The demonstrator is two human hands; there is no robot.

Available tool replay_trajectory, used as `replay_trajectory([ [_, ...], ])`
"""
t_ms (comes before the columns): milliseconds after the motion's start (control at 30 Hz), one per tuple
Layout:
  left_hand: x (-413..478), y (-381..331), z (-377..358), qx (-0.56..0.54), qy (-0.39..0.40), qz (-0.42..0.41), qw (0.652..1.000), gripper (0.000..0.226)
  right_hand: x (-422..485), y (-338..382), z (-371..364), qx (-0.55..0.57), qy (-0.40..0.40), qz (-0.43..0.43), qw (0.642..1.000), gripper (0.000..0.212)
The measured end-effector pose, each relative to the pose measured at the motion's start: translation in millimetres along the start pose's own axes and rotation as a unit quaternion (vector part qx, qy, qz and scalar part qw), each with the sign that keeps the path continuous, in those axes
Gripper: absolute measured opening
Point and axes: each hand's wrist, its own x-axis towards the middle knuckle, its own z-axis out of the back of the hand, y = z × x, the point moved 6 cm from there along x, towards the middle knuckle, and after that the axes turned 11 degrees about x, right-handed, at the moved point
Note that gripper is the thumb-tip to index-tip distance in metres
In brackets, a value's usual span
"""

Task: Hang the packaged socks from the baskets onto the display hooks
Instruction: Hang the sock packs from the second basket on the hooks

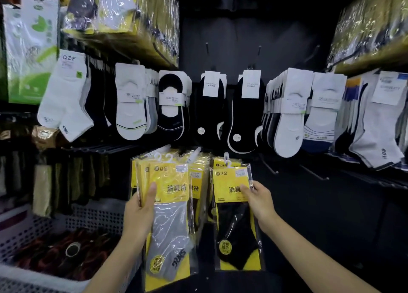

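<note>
My left hand (140, 206) grips a stack of yellow sock packs; the front one shows a grey sock (170, 222). Their white plastic hangers stick up at the top. My right hand (257, 196) pinches the right edge of a yellow pack with a black sock (236, 217), which hangs in front of another like it. More yellow packs (197, 178) hang between the two. To the right, bare display hooks (268, 166) jut from the dark panel.
A white perforated basket (28, 231) at lower left holds dark reddish packages. White and black socks on cards (212, 107) fill the row above. Shiny yellow packs hang at the upper left and upper right. More bare hooks (259, 50) stand on the back panel.
</note>
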Motion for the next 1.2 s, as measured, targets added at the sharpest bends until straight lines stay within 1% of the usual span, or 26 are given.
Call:
replay_trajectory([
  [67, 5, 2, 2, -0.008, -0.014, -0.001, 1.000, 0.057, 12, -8, -5, -0.007, -0.007, 0.000, 1.000, 0.008],
  [100, 8, 2, 2, -0.012, -0.017, 0.003, 1.000, 0.058, 18, -12, -7, -0.010, -0.015, 0.000, 1.000, 0.007],
  [167, 10, 3, 1, -0.015, -0.017, 0.008, 1.000, 0.051, 29, -23, -9, -0.015, -0.038, -0.005, 0.999, 0.008],
  [233, 13, 3, -1, -0.020, -0.018, 0.000, 1.000, 0.038, 40, -34, -11, -0.002, -0.057, -0.015, 0.998, 0.008],
  [333, 18, 8, -9, -0.027, -0.018, -0.014, 0.999, 0.035, 58, -50, -14, 0.012, -0.075, -0.026, 0.997, 0.007],
  [400, 21, 13, -15, -0.033, -0.006, -0.013, 0.999, 0.036, 69, -60, -11, 0.013, -0.106, -0.041, 0.993, 0.013],
  [467, 24, 17, -21, -0.034, 0.005, -0.002, 0.999, 0.042, 75, -70, -5, 0.013, -0.151, -0.061, 0.986, 0.022],
  [500, 25, 18, -24, -0.040, 0.004, 0.000, 0.999, 0.041, 76, -74, -1, 0.009, -0.176, -0.070, 0.982, 0.024],
  [567, 25, 19, -30, -0.060, 0.015, -0.002, 0.998, 0.041, 73, -81, 9, -0.002, -0.216, -0.081, 0.973, 0.023],
  [633, 22, 17, -36, -0.061, 0.028, -0.006, 0.998, 0.046, 64, -84, 15, 0.003, -0.229, -0.086, 0.970, 0.022],
  [667, 20, 16, -38, -0.061, 0.030, -0.009, 0.998, 0.044, 58, -84, 15, 0.012, -0.215, -0.088, 0.973, 0.021],
  [700, 18, 14, -40, -0.063, 0.031, -0.016, 0.997, 0.034, 51, -81, 10, 0.029, -0.183, -0.090, 0.979, 0.019],
  [733, 15, 12, -42, -0.062, 0.037, -0.021, 0.997, 0.024, 42, -76, 2, 0.050, -0.136, -0.092, 0.985, 0.018],
  [767, 12, 9, -44, -0.058, 0.047, -0.023, 0.997, 0.021, 32, -68, -9, 0.073, -0.081, -0.093, 0.990, 0.020],
  [833, 5, 10, -53, -0.057, 0.071, -0.016, 0.996, 0.038, 7, -48, -30, 0.095, 0.021, -0.081, 0.992, 0.028],
  [867, 1, 10, -57, -0.058, 0.078, -0.005, 0.995, 0.045, -5, -38, -39, 0.093, 0.060, -0.067, 0.992, 0.031],
  [900, -4, 10, -60, -0.064, 0.078, 0.006, 0.995, 0.047, -17, -29, -45, 0.090, 0.087, -0.053, 0.991, 0.033],
  [967, -13, 4, -65, -0.080, 0.076, 0.018, 0.994, 0.043, -36, -13, -49, 0.101, 0.105, -0.029, 0.989, 0.033],
  [1067, -27, -7, -71, -0.100, 0.095, 0.018, 0.990, 0.036, -50, 1, -44, 0.142, 0.095, -0.021, 0.985, 0.033],
  [1133, -33, -12, -72, -0.102, 0.111, 0.017, 0.988, 0.037, -55, 5, -38, 0.151, 0.088, -0.019, 0.984, 0.030],
  [1200, -36, -13, -71, -0.098, 0.129, 0.023, 0.987, 0.032, -59, 9, -32, 0.150, 0.080, -0.018, 0.985, 0.030],
])
